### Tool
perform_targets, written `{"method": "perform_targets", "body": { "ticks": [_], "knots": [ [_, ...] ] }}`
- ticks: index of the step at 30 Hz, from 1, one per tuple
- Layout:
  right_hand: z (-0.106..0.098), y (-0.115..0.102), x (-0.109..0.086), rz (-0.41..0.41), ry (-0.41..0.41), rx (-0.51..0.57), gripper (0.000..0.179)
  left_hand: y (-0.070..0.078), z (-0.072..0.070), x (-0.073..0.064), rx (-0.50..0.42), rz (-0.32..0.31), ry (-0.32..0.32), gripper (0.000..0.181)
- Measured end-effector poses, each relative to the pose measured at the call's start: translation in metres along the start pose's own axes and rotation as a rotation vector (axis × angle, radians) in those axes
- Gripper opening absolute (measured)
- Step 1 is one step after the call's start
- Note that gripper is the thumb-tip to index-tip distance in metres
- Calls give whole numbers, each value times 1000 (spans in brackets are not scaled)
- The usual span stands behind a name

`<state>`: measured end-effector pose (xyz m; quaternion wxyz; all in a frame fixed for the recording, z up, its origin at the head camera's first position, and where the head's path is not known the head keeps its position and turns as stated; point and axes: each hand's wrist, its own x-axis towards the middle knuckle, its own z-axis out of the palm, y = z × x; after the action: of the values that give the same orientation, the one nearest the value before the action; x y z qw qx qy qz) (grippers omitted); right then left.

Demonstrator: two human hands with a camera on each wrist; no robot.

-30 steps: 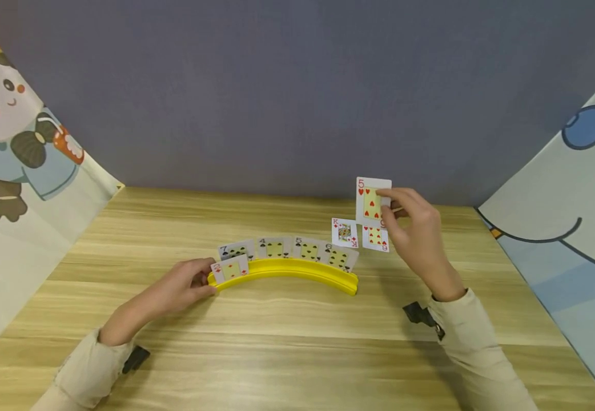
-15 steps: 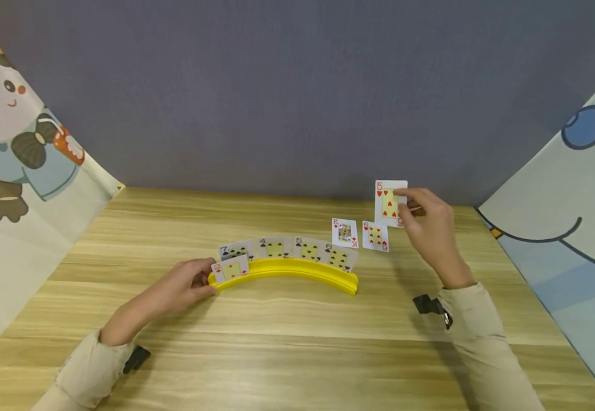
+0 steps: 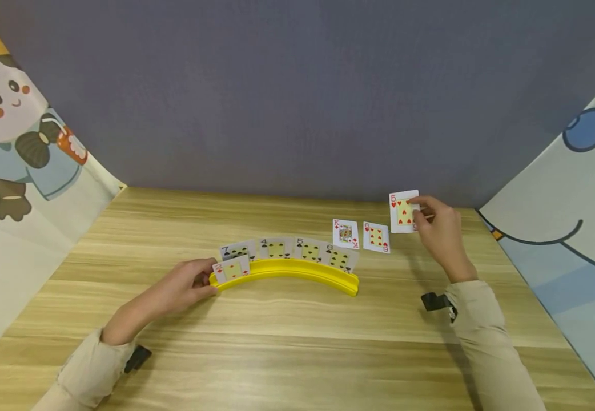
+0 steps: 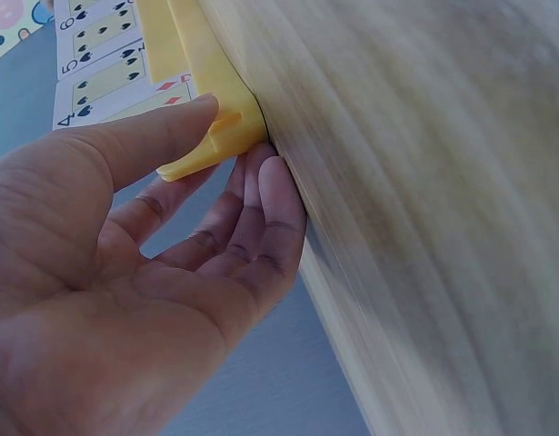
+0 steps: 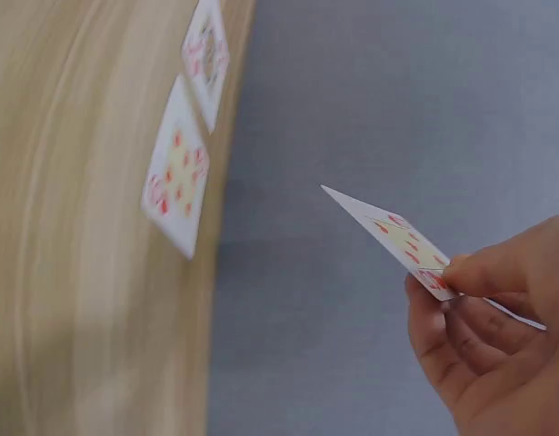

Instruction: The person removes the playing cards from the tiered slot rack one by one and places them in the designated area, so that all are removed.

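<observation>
My left hand [image 3: 181,286] grips the left end of a curved yellow card holder [image 3: 297,266], thumb [image 4: 174,132] on its front and fingers on the far side. Black-suit cards stand in it: a seven [image 3: 237,250], a four [image 3: 276,249], a five [image 3: 308,250] and a six [image 3: 340,258]. A diamond card [image 3: 232,270] stands in front, partly covering the seven. Above the table's back right, my right hand [image 3: 440,228] pinches a five of hearts [image 3: 403,212] between thumb and fingers. In the right wrist view, a thin white edge [image 5: 515,314] shows behind the fingers; whose edge, I cannot tell.
A king of diamonds [image 3: 345,234] and a six of hearts [image 3: 377,237] lie face up side by side on the wooden table [image 3: 287,354], behind the holder's right end. A grey partition [image 3: 297,103] rises at the back, with printed cartoon panels [image 3: 30,125] on both sides.
My right hand has moved right and slightly down with the five of hearts, uncovering the six of hearts on the table. The left hand and card holder stay in place.
</observation>
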<state>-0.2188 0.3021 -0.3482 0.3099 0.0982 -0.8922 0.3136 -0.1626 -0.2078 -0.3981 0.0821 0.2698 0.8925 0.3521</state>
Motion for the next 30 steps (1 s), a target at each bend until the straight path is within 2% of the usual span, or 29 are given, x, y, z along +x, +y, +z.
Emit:
{"method": "perform_targets", "body": {
  "ticks": [10, 17, 22, 25, 30],
  "knots": [
    [4, 29, -7, 67, -87, -93, 23, 0, 0, -2, -34, 46, 12, 34],
    [8, 45, -12, 30, -94, -84, 16, -1, 1, -1, -37, 23, 7, 35],
    [11, 57, -17, 81, -133, -97, 15, -1, 1, -1, -32, 16, -2, 37],
    [11, 64, -19, 118, -204, -109, 18, -1, 2, -1, -29, 15, -3, 37],
    [9, 70, -19, 144, -415, -152, 32, 0, 2, 0, -27, 3, -5, 37]
  ]
}}
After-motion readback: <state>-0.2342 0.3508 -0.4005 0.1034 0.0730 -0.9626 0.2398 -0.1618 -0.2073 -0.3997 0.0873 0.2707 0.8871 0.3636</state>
